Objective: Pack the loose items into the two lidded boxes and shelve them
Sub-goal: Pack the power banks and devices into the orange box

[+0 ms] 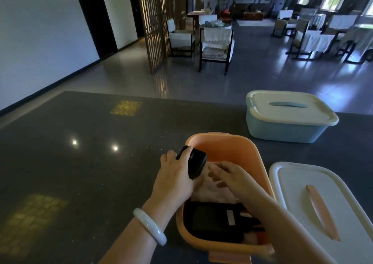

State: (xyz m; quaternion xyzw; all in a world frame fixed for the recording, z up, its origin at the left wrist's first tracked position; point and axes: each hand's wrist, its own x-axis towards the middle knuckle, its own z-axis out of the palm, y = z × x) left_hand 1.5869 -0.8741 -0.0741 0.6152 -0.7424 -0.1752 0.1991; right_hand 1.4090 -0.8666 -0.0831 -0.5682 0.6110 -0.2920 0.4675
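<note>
An open orange box [232, 144] stands on the dark table near its front edge. My left hand [175, 175] grips a black rounded device [197, 165] over the box's left rim. My right hand [232, 177] hovers inside the box with its fingers spread and relaxed, holding nothing. Under it lies pale cloth [214, 193], and a flat black item with a white label [218, 221] fills the near part of the box. The box's white lid with an orange handle [323, 207] lies to the right. A blue box with its white lid on [286, 116] sits at the far right.
The dark speckled table [90, 152] stretches left with reflected light spots. Beyond its far edge is a grey floor with chairs [216, 43] and a wooden lattice screen [155, 25].
</note>
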